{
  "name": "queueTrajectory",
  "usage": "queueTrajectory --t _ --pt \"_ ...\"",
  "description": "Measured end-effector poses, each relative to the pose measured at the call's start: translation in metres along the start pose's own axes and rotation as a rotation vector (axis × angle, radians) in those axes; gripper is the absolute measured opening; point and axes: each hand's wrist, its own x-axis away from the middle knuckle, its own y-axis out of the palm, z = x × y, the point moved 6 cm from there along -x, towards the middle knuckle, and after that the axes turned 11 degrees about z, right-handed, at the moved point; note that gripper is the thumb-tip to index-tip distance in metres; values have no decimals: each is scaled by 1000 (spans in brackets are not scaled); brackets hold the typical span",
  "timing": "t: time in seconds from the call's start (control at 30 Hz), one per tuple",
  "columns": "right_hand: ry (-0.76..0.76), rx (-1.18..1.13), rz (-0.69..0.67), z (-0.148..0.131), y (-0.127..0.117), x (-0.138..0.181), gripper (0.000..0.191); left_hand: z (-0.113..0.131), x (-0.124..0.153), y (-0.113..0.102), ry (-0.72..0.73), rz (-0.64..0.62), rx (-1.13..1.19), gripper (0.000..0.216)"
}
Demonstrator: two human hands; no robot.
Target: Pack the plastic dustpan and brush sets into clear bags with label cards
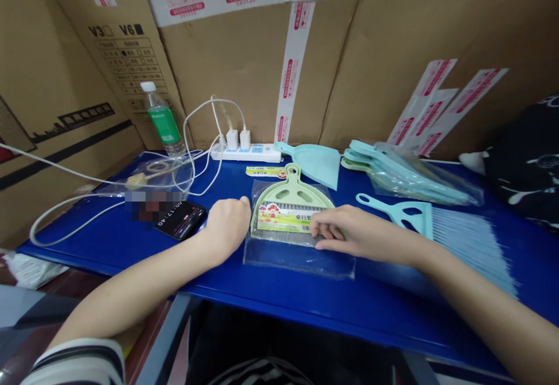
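A clear plastic bag (pixel 301 264) lies flat on the blue table, holding a light green dustpan (pixel 293 190) with grey bristles showing below it. Across the dustpan lies a yellow-green label card (pixel 279 217) with red mushrooms printed on it. My right hand (pixel 338 230) has its fingers curled over the card's right end, thumb low near the bag. At the bag's left edge my left hand (pixel 229 228) is closed, knuckles up; its fingertips and anything in them are hidden.
A blue dustpan (pixel 321 162), another label card (pixel 262 171) and a power strip (pixel 262 153) lie behind. Bagged dustpan sets (pixel 406 169) and a blue hand broom (pixel 463 233) are right. A phone (pixel 186 220), cables and a water bottle (pixel 162 120) stand left, before cardboard walls (pixel 244 59).
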Motion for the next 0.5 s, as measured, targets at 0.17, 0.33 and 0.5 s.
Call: queueTrajectory --t 0.17,0.33,0.5 --pt "2 -10 1 0 0 0 9 9 1 4 49 8 18 27" --pt "10 -7 -5 0 0 1 9 10 2 1 66 30 3 29" --pt "7 -5 -3 0 1 0 8 18 6 -5 141 73 -20 34"
